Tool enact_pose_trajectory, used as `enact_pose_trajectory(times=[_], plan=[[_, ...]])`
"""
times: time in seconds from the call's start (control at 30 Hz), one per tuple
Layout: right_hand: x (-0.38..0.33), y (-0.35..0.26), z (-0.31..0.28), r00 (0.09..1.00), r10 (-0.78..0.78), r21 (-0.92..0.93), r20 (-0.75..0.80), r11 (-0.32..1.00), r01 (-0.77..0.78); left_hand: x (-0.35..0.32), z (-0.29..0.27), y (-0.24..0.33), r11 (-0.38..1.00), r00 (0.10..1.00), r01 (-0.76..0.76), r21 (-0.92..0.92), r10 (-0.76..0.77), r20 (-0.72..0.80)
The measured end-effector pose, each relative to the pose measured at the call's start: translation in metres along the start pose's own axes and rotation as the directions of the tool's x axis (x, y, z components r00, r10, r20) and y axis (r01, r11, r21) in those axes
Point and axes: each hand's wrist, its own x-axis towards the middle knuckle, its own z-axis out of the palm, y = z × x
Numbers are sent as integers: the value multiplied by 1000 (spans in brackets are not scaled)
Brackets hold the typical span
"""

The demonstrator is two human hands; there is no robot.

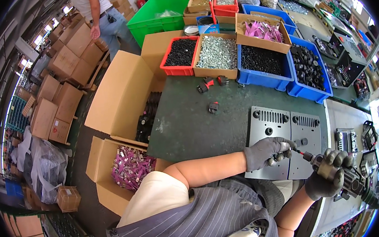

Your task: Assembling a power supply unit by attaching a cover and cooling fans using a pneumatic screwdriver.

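Observation:
My right hand [325, 177], in a grey glove, is wrapped around a power screwdriver [324, 168] at the right of the bench. The tool's bit points left, toward my other hand. My left hand [270, 152], also gloved, has its fingers curled together at the bit's tip; whatever they pinch is too small to make out. Beneath and beyond my hands lie two grey slotted metal plates, a left plate [261, 130] and a right plate [308, 131], side by side. Round black feet [269, 131] sit on them. My left forearm crosses in front of the left plate.
Red, brown and blue bins [267, 83] of small parts line the bench's far side. Black switches [213, 107] lie on the green top [185, 119]. Open cartons [112, 102] stand at the left, one holding purple parts [133, 167]. Another person [110, 22] stands far left.

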Motion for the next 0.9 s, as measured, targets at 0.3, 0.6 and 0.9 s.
enact_pose_trajectory(times=[0.3, 0.6, 0.9], plan=[[-6, -19, -13, 982, 61, 94, 177, 992, -79, -9, 18, -10, 969, 981, 190, -158, -181, 67], [-12, -29, -69, 960, 193, 336, -203, 934, -117, -14, 16, 9, 894, 982, 78, 442, -145, 120], [-12, -64, -92, 942, 61, 99, -330, 995, -30, 68, 31, 37, -135, 973, -55, 989, 215, 83]])
